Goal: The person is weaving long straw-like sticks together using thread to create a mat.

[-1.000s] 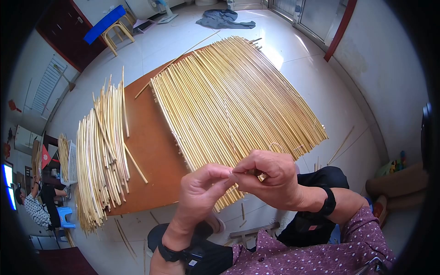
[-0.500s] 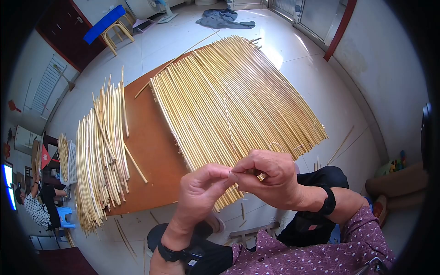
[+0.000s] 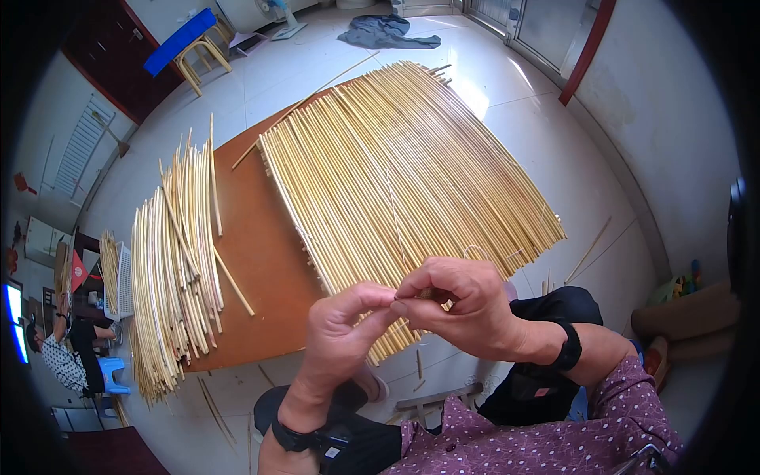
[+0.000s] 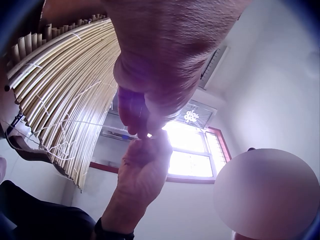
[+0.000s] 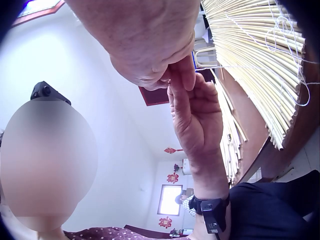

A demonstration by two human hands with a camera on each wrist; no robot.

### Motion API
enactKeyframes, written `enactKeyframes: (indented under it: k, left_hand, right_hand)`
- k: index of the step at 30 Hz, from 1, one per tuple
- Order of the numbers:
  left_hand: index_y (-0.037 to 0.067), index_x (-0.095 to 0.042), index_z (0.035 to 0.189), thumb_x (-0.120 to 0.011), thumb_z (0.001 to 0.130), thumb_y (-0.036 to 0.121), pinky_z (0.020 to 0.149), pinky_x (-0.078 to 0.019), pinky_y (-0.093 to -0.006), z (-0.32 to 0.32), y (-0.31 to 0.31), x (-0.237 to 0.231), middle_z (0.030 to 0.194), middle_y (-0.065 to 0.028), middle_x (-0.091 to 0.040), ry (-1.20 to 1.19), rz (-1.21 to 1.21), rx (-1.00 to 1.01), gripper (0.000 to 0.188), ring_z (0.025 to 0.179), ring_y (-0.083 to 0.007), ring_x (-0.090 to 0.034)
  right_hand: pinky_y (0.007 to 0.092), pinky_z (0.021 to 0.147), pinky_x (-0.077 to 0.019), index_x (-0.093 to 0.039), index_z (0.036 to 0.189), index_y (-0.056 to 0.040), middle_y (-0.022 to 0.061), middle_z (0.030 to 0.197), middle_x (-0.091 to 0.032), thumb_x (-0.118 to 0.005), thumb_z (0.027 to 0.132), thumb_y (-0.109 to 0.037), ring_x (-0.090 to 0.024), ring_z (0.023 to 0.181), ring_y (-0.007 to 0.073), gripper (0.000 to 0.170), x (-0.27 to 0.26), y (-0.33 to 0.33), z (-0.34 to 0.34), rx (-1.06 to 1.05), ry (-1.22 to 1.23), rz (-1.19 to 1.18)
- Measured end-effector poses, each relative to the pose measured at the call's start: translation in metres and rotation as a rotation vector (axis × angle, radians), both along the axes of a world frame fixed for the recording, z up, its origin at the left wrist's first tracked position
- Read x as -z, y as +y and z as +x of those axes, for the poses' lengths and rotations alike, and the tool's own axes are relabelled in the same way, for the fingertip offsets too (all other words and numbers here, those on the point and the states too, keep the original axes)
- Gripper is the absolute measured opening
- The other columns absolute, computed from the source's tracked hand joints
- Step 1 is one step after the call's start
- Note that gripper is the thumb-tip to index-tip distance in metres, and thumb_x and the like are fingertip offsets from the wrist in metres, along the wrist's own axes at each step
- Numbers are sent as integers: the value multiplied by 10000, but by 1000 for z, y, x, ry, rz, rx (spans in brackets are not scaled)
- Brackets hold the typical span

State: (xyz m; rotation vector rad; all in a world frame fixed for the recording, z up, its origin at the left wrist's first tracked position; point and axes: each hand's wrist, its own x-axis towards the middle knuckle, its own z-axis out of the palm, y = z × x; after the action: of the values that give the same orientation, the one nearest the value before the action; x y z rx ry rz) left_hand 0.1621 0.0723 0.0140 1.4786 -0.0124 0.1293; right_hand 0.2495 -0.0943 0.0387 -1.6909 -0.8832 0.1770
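Over the near edge of a mat of thin straw-coloured sticks (image 3: pixel 412 166), the left hand (image 3: pixel 340 328) and right hand (image 3: pixel 467 309) meet at their fingertips. A thin white string (image 4: pixel 92 122) runs from the mat to the joined fingertips, also in the right wrist view as a string (image 5: pixel 232 67). Thumb and forefinger of each hand pinch at it; the exact pinch point is hidden. The left wrist view has the right hand (image 4: pixel 145 170) below the near left hand (image 4: pixel 160 60). Loose white loops (image 5: pixel 282 32) lie on the mat.
A brown board (image 3: pixel 253 229) lies under the mat. Loose sticks (image 3: pixel 174 261) are heaped on its left part, with one long stick (image 3: pixel 317 95) across the far edge. At far left a person (image 3: pixel 63 360) sits near a blue stool (image 3: pixel 115 374). Grey cloth (image 3: pixel 388 33) lies on the floor.
Both hands have shifted very slightly left, still joined at the fingertips. A golden glint inside the right hand's curled fingers is less visible. Mat and sticks look the same.
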Motion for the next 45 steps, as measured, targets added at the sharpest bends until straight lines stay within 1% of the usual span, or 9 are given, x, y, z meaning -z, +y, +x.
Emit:
enactKeyframes:
  k: [2, 7, 20, 29, 32, 34, 37, 44, 45]
  left_hand:
    - [-13, -653, 985, -633, 864, -21, 777, -489, -237, 0, 1, -1, 895, -51, -657, 11, 18, 2, 123, 857, -107, -609]
    - [-7, -637, 1014, -653, 856, 17, 823, -512, -287, 6, -1, -10, 1084, -122, -611, -30, -150, -34, 161, 935, -150, -610]
    - [14, -650, 905, -688, 809, -1, 778, -506, -283, 5, 3, -9, 967, -99, -611, -253, 263, -138, 105, 898, -183, -614]
    - [12, -593, 863, -665, 847, 42, 696, -485, -276, 0, -6, -7, 901, -83, -586, -247, 450, -281, 80, 807, -156, -583]
    - [6, -566, 876, -627, 899, 93, 712, -473, -273, -2, -8, -3, 915, -69, -557, -159, 256, -261, 108, 798, -136, -547]
    - [38, -552, 885, -606, 935, 229, 733, -435, -240, 0, -7, 6, 935, -44, -525, -34, -174, -135, 205, 833, -117, -533]
    - [49, -550, 911, -611, 932, 236, 779, -442, -250, 0, -8, 0, 949, -32, -523, 31, -414, -83, 198, 857, -116, -537]
    - [6, -559, 1050, -585, 945, 167, 813, -475, -281, -1, -5, -5, 1017, -42, -541, -23, -457, -70, 194, 919, -128, -546]
    - [3, -575, 1045, -611, 917, 118, 803, -480, -283, 0, -3, -6, 1011, -54, -556, -72, -301, -82, 175, 919, -136, -558]
  right_hand:
    - [182, 519, -503, -659, 834, -5, 40, 726, -654, -724, 803, -51, -652, 621, 73, 85, 0, -1, 0, -17, 7, -20]
    - [185, 552, -526, -639, 875, 17, 40, 730, -655, -672, 862, -53, -654, 640, 75, 78, -7, -2, -1, -105, 539, 22]
    - [182, 556, -528, -640, 859, 14, 40, 718, -655, -670, 870, -64, -651, 645, 71, 83, -3, 2, -2, -153, 475, -47]
    - [194, 535, -529, -596, 887, 2, 23, 721, -627, -640, 885, -58, -644, 609, 77, 75, 3, 5, -2, -258, 803, 38]
    - [194, 505, -518, -581, 881, -13, 21, 742, -626, -640, 880, -59, -631, 586, 74, 75, 5, 5, -1, -285, 893, 66]
    - [182, 462, -486, -586, 879, -22, 24, 761, -632, -652, 872, -66, -600, 551, 59, 80, 4, 4, 0, -294, 826, -10]
    - [171, 429, -449, -593, 882, -28, 20, 748, -630, -663, 865, -72, -570, 526, 45, 85, -1, 3, 2, -290, 865, -36]
    - [164, 428, -438, -610, 882, -32, 14, 719, -625, -662, 868, -72, -554, 514, 34, 67, 3, 4, 2, -275, 850, 42]
    - [168, 418, -423, -608, 868, -19, 3, 668, -603, -658, 873, -87, -547, 492, 35, 85, 3, 5, 2, -271, 839, 63]
